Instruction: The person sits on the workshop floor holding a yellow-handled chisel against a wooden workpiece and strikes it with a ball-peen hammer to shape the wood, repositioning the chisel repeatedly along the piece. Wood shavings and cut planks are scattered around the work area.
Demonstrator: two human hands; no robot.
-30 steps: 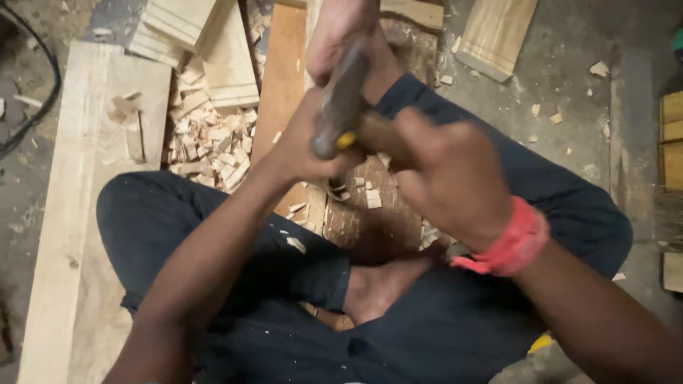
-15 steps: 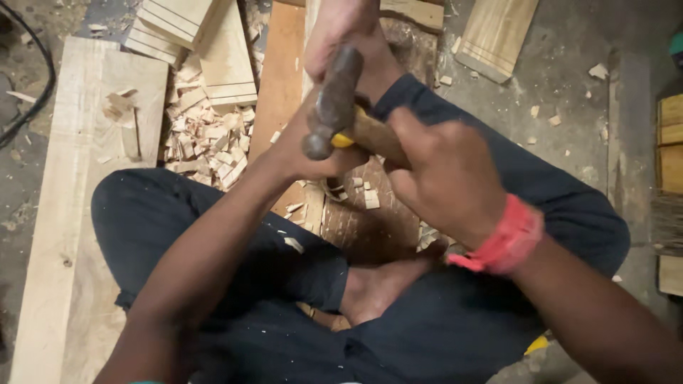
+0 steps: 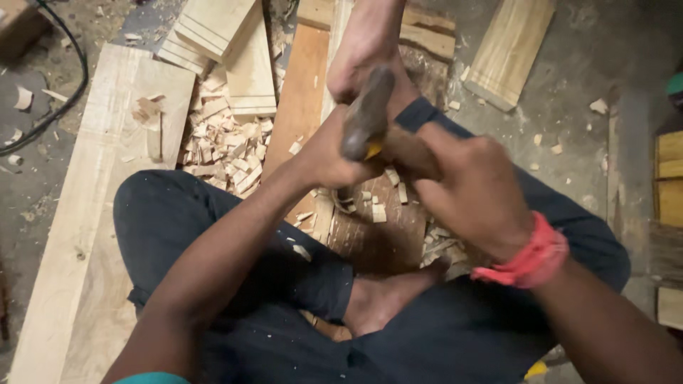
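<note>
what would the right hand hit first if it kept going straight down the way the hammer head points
Probably the yellow-capped tool gripped in the left hand: the hammer in the right hand sits right above it. Below that lies the dark wooden block. Depth is hard to judge.

We are in a woodworking workshop, and the work is done on the ground. The floor (image 3: 569, 135) is rough, grey and dusty, with small wood chips scattered over it. A wide pale plank (image 3: 85, 213) lies at the left, and several shorter boards (image 3: 228, 43) lie in a loose stack beyond it. One more cut board (image 3: 509, 50) lies apart at the upper right. Between the planks we see a heap of fresh wood chips (image 3: 224, 146). More chips lie on the brown workpiece (image 3: 373, 235) in the middle, which is cut rough. A black cable (image 3: 75, 78) runs over the floor at the upper left. At the right edge some yellow wooden pieces (image 3: 669, 178) stand.
</note>
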